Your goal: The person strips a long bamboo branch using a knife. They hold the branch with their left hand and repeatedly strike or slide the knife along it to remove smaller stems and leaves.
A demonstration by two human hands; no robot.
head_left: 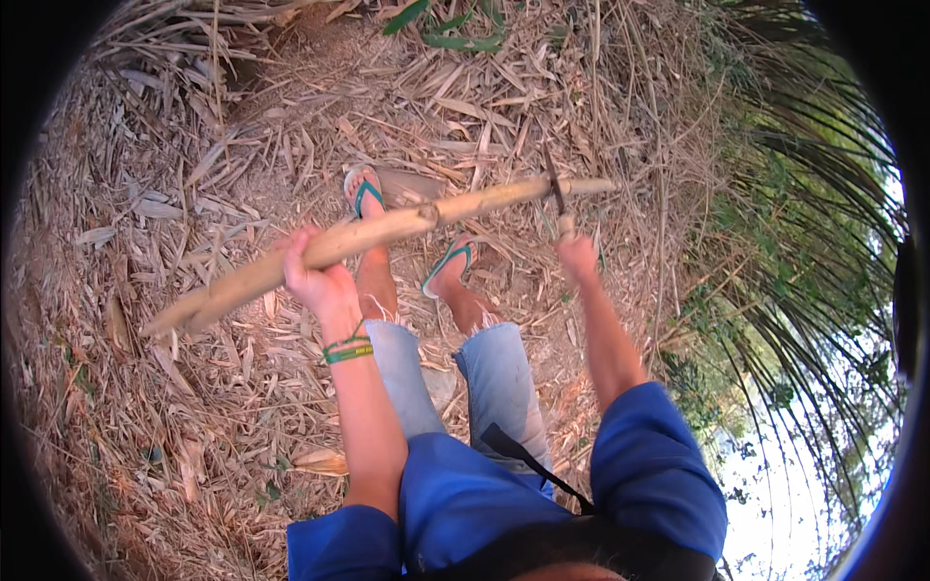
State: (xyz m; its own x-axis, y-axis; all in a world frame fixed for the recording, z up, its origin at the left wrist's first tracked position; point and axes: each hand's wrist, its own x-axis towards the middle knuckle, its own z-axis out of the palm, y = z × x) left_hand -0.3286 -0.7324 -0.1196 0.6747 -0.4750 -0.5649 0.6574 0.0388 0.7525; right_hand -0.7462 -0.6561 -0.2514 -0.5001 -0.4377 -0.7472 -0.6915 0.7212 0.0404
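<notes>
Pole (373, 230) lies in left hand (320, 283) (right hand (578, 259) grips bladed tool (558, 197))

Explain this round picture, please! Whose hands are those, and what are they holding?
There's no robot here, just a person with bare hands. A wide camera on their head looks down, which makes edges bend. The left hand grips a thick pale stick; a thinner stick runs on past its end, and I can't tell if they're joined. The right hand holds a blade by its pale handle, and the blade crosses the thinner stick. Dry leaves cover the ground around the sandals.
</notes>
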